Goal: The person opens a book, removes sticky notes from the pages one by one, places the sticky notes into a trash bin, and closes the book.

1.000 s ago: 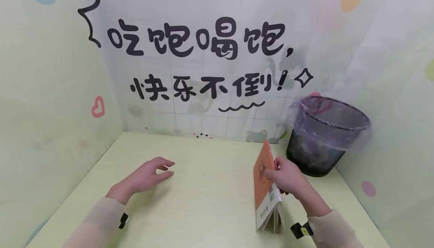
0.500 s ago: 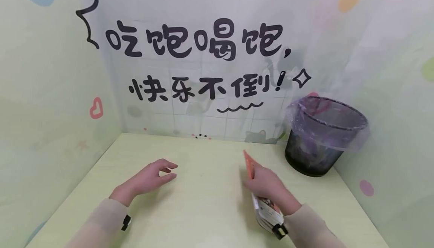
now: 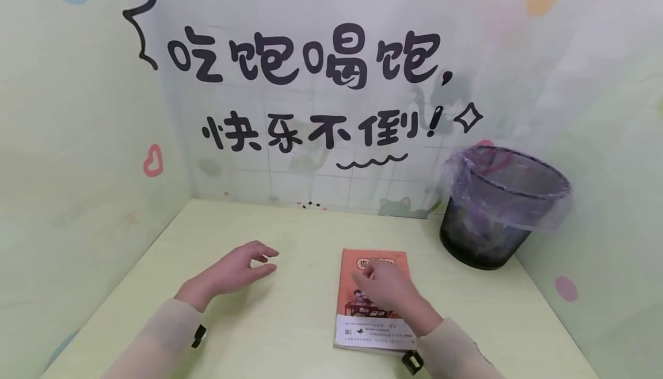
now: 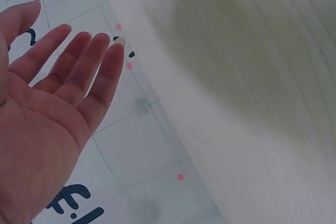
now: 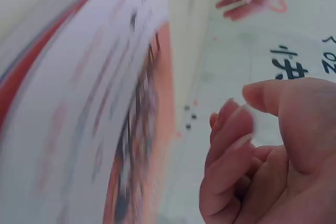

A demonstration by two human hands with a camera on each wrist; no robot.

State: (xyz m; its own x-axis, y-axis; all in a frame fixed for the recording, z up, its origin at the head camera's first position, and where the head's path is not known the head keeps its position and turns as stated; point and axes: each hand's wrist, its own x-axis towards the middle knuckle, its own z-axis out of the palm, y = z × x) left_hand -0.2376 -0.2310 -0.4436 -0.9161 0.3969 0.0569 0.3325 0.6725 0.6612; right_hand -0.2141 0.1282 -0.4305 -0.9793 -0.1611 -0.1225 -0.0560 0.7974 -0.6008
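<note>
An orange book (image 3: 375,333) with a white band across its lower part lies flat on the table, cover up. Over its cover is my right hand (image 3: 389,287), its fingers loosely curled and gripping nothing. In the right wrist view the fingers (image 5: 228,169) are apart from the book, whose white band and orange cover fill the left side. To the left of the book, my left hand (image 3: 235,267) hovers above the tabletop with nothing in it. Its palm and slightly bent fingers show in the left wrist view. Part of the cover is hidden under my right hand.
A black bin (image 3: 476,238) lined with a translucent purple bag (image 3: 538,215) stands at the back right of the pale wooden table (image 3: 305,321). Printed wall sheets enclose the table behind and on both sides; the back one (image 3: 331,189) bears large black characters.
The book went from being held upright in my right hand to lying flat, further left. My right hand swung left with it and let go. My left hand has barely moved.
</note>
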